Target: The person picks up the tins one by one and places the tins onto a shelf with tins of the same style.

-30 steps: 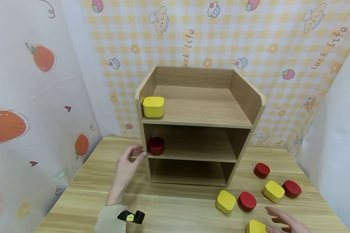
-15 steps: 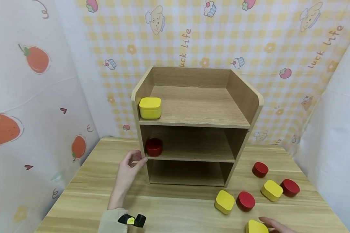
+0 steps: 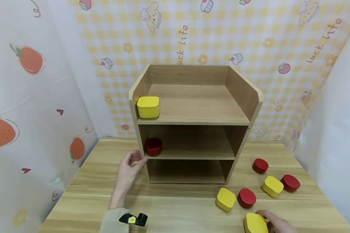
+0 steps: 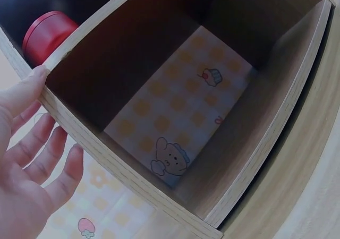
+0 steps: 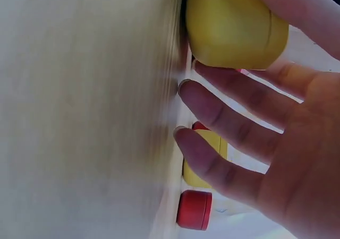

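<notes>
A small wooden shelf [image 3: 189, 158] with three levels stands at the back of the table. My left hand [image 3: 128, 171] holds its left side panel, the thumb at the front edge and the fingers [image 4: 48, 154] along the outside. A yellow rounded box [image 3: 148, 107] sits at the left of the top level. Below it, a red round box [image 3: 153, 147] sits at the left of the middle level. At the bottom right, my right hand [image 3: 276, 223] grips another yellow rounded box [image 5: 234, 26] between thumb and index finger, the other fingers extended below it.
Right of the shelf lie several more boxes: a yellow one [image 3: 225, 199] beside a red one [image 3: 246, 198], a second yellow one [image 3: 272, 186] beside a red one [image 3: 290, 183], and a red one [image 3: 260, 166] farther back. Printed cloth [image 3: 110, 97] hangs around the table.
My right hand has moved left and its fingers have come round the yellow box at the front. The left hand stays at the shelf's side. The head view has shifted slightly.
</notes>
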Motion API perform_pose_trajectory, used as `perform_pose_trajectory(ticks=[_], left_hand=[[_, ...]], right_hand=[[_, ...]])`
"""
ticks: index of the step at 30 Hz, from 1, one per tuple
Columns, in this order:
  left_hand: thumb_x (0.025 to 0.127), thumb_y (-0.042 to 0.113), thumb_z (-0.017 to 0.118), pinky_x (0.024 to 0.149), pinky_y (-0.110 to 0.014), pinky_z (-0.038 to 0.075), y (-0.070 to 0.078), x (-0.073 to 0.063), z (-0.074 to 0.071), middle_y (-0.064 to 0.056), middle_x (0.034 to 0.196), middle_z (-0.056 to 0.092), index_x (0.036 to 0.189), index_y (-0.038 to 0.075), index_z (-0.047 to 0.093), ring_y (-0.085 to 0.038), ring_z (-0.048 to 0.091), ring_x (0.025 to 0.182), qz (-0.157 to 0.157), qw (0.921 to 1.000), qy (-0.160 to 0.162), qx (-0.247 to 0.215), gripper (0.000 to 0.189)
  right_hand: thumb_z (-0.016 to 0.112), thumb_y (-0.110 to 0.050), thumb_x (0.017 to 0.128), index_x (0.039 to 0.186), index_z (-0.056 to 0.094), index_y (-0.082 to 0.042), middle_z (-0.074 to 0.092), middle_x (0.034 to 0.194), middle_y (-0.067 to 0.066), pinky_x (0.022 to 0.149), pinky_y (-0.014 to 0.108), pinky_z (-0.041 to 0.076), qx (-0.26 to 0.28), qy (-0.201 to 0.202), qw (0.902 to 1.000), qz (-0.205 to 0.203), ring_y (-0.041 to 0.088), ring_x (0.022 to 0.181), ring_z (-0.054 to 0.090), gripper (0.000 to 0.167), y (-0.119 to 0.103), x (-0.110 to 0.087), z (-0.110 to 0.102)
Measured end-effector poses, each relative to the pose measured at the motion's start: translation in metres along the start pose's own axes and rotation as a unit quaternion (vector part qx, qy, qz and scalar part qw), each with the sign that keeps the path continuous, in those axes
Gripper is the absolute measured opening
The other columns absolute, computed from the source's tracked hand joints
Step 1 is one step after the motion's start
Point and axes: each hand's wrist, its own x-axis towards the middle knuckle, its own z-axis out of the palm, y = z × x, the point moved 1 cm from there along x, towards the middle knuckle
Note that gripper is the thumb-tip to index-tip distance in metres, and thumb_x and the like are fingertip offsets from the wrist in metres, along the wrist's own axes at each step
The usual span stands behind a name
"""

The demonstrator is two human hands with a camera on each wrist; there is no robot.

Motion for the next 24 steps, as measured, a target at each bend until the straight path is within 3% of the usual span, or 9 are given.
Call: perform_pose_trajectory(ticks=[3, 9, 11, 16, 21, 24], left_hand=[[0.089, 0.006, 0.071, 0.073, -0.021, 0.05, 0.0, 0.0, 0.0, -0.003, 0.102, 0.056, 0.115, -0.002, 0.055, -0.01, 0.056, 0.094, -0.002, 1.0, 0.003, 0.0, 0.031], [0.09, 0.009, 0.072, 0.074, -0.021, 0.05, 0.001, 0.0, -0.001, -0.006, 0.104, 0.055, 0.115, -0.001, 0.056, -0.011, 0.056, 0.095, -0.014, 0.9999, 0.003, 0.001, 0.032], [0.09, 0.009, 0.072, 0.075, -0.021, 0.05, 0.001, -0.001, -0.001, -0.007, 0.104, 0.055, 0.115, -0.001, 0.056, -0.012, 0.056, 0.095, -0.016, 0.9999, 0.003, 0.0, 0.032], [0.09, 0.009, 0.071, 0.076, -0.021, 0.05, 0.002, -0.002, -0.002, -0.008, 0.105, 0.055, 0.115, -0.001, 0.055, -0.013, 0.056, 0.096, -0.02, 0.9998, 0.004, -0.001, 0.031], [0.09, 0.009, 0.072, 0.074, -0.021, 0.051, 0.0, -0.002, -0.002, -0.007, 0.105, 0.055, 0.116, -0.001, 0.055, -0.012, 0.056, 0.096, -0.019, 0.9998, 0.003, 0.001, 0.032], [0.09, 0.009, 0.072, 0.074, -0.021, 0.051, 0.0, -0.001, -0.001, -0.006, 0.106, 0.055, 0.116, 0.0, 0.054, -0.012, 0.056, 0.096, -0.018, 0.9998, 0.001, 0.003, 0.033]], right_hand=[[0.084, -0.032, 0.078, 0.128, 0.044, 0.008, 0.059, 0.107, 0.008, 0.071, 0.04, 0.056, -0.005, -0.01, 0.9998, -0.016, 0.022, 0.082, 0.058, 0.075, 0.017, 0.011, -0.002], [0.082, -0.035, 0.08, 0.134, 0.045, -0.004, 0.058, 0.118, 0.007, 0.071, 0.033, 0.055, -0.003, -0.015, 0.9986, -0.05, 0.017, 0.089, 0.06, 0.073, 0.079, 0.039, -0.002], [0.081, -0.032, 0.082, 0.135, 0.045, -0.002, 0.058, 0.117, 0.01, 0.07, 0.034, 0.055, -0.004, -0.006, 0.9978, -0.066, 0.017, 0.089, 0.059, 0.071, 0.058, 0.031, -0.005], [0.075, -0.024, 0.087, 0.132, 0.044, 0.01, 0.059, 0.113, 0.013, 0.067, 0.028, 0.051, -0.032, 0.036, 0.994, -0.099, 0.007, 0.086, 0.056, 0.065, -0.034, -0.005, -0.016], [0.074, -0.025, 0.089, 0.135, 0.045, 0.007, 0.059, 0.116, 0.009, 0.071, 0.024, 0.052, -0.033, 0.066, 0.9868, -0.144, -0.001, 0.091, 0.053, 0.063, -0.062, -0.015, -0.019], [0.079, -0.026, 0.084, 0.134, 0.05, -0.003, 0.06, 0.118, 0.004, 0.072, 0.025, 0.053, -0.058, 0.126, 0.9657, -0.219, 0.002, 0.093, 0.055, 0.062, -0.081, -0.019, -0.018]])
